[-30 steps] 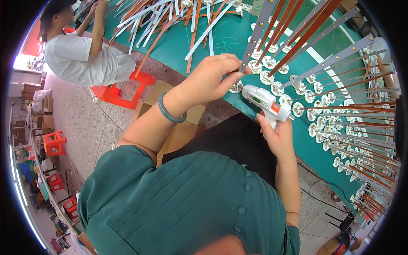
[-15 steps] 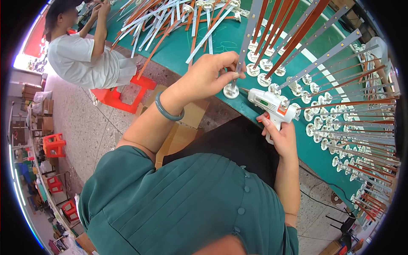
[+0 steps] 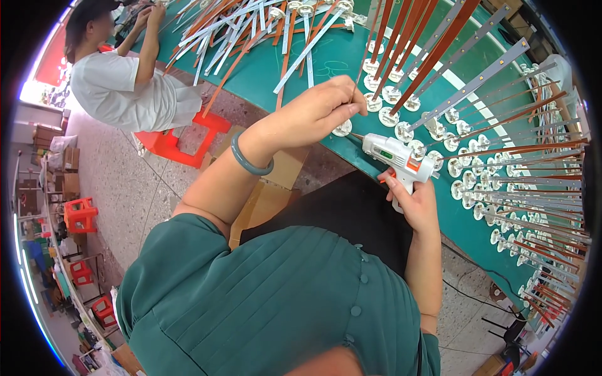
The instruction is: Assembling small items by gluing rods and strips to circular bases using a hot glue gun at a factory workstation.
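My left hand (image 3: 318, 111) is closed on the lower part of a thin LED strip (image 3: 365, 50), which stands upright and shows nearly edge-on. Under the fingers, a white round base (image 3: 342, 129) sits near the edge of the green table; the hand hides the joint between strip and base. A white hot glue gun (image 3: 395, 152) is in my right hand (image 3: 416, 203), fingers wrapped round its handle by the orange trigger. Its nozzle points left and is at the base or very close; I cannot tell whether they touch.
Several finished-looking strips on white bases (image 3: 389, 119) stand in rows along the right of the table (image 3: 454, 210). Loose strips (image 3: 251, 31) lie piled at the far left. A person in white (image 3: 122, 88) works there beside a red stool (image 3: 172, 147).
My left hand has turned the strip from its broad face to its edge and rolled over slightly toward the right. The glue gun has shifted slightly left.
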`<state>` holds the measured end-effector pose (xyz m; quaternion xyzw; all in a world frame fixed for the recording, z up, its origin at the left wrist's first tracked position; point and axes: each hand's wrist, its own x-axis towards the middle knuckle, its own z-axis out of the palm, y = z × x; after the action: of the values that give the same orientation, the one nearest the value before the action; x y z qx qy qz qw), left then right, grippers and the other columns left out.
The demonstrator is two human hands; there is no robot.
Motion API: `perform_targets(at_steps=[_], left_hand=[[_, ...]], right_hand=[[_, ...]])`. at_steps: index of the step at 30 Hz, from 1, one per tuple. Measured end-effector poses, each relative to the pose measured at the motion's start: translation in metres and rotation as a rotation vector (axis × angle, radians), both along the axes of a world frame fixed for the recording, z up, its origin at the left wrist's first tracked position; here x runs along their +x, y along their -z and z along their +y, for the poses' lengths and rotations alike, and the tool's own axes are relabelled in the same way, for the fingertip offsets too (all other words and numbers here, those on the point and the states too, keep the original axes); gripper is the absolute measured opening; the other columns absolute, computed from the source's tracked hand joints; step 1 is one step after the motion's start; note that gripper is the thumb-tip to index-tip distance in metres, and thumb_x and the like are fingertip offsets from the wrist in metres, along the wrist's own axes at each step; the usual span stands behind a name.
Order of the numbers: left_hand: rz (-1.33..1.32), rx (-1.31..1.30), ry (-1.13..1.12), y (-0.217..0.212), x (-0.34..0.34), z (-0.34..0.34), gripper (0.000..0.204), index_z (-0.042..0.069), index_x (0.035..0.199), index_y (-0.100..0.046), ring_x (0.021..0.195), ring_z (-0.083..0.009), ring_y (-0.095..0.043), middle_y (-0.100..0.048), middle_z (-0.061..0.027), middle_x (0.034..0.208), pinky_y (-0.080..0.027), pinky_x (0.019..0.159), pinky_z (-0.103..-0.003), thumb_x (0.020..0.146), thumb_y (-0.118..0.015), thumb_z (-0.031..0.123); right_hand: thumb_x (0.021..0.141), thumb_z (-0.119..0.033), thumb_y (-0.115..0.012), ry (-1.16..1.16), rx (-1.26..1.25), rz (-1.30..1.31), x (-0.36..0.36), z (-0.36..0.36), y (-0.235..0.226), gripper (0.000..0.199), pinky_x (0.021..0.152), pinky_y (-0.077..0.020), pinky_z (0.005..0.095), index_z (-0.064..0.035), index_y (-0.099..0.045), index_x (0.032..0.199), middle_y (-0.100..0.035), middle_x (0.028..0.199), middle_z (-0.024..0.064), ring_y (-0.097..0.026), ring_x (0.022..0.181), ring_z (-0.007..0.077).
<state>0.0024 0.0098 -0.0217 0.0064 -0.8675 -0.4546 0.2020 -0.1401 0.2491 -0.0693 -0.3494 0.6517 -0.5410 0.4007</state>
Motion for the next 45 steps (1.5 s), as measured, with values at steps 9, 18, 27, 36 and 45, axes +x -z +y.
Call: perform_targets(at_steps=[9, 18, 27, 36, 45], left_hand=[[0.001, -0.087, -0.043, -0.001, 0.001, 0.009, 0.02, -0.003, 0.109, -0.061, 0.078, -0.0215, -0.062, -0.059, -0.0136, 0.1, -0.05, 0.076, -0.034, 0.097, -0.047, 0.005], [0.012, -0.077, 0.022, -0.001, 0.002, 0.007, 0.021, -0.004, 0.106, -0.063, 0.083, -0.0235, -0.06, -0.059, -0.0137, 0.1, -0.051, 0.076, -0.035, 0.096, -0.045, 0.002], [-0.001, -0.073, 0.046, -0.003, 0.004, 0.007, 0.023, -0.005, 0.105, -0.063, 0.085, -0.0254, -0.059, -0.058, -0.0149, 0.101, -0.05, 0.077, -0.035, 0.094, -0.044, 0.0], [0.041, -0.103, 0.011, -0.001, 0.01, -0.002, 0.02, -0.004, 0.104, -0.064, 0.087, -0.0244, -0.062, -0.06, -0.0136, 0.098, -0.05, 0.077, -0.034, 0.094, -0.047, 0.001], [0.167, -0.308, -0.302, 0.006, -0.043, -0.035, 0.015, -0.001, 0.098, -0.066, 0.079, -0.0256, -0.06, -0.061, -0.0124, 0.09, -0.048, 0.072, -0.034, 0.092, -0.058, 0.01]], right_hand=[[0.091, -0.014, -0.066, -0.013, 0.006, 0.022, 0.001, -0.004, -0.002, 0.024, 0.053, -0.044, 0.0219, 0.0032, -0.062, 0.107, -0.07, 0.089, 0.0083, -0.057, 0.061, 0.0078], [0.09, -0.014, -0.066, -0.016, 0.028, 0.047, 0.002, -0.007, -0.004, 0.023, 0.054, -0.0444, 0.0222, 0.0028, -0.06, 0.105, -0.067, 0.085, 0.0079, -0.056, 0.061, 0.0079], [0.09, -0.014, -0.067, 0.004, 0.066, -0.04, 0.0, -0.011, -0.008, 0.02, 0.053, -0.0429, 0.0224, 0.0012, -0.059, 0.101, -0.063, 0.079, 0.0068, -0.056, 0.059, 0.0089], [0.09, -0.017, -0.065, 0.039, 0.112, -0.075, -0.003, -0.008, -0.01, 0.022, 0.053, -0.0415, 0.0216, 0.0009, -0.059, 0.103, -0.066, 0.081, 0.0081, -0.056, 0.059, 0.0092], [0.089, -0.014, -0.063, 0.039, -0.157, -0.202, -0.008, 0.013, 0.005, 0.029, 0.063, -0.0471, 0.0259, 0.0037, -0.057, 0.111, -0.068, 0.099, 0.0181, -0.058, 0.066, 0.0142]])
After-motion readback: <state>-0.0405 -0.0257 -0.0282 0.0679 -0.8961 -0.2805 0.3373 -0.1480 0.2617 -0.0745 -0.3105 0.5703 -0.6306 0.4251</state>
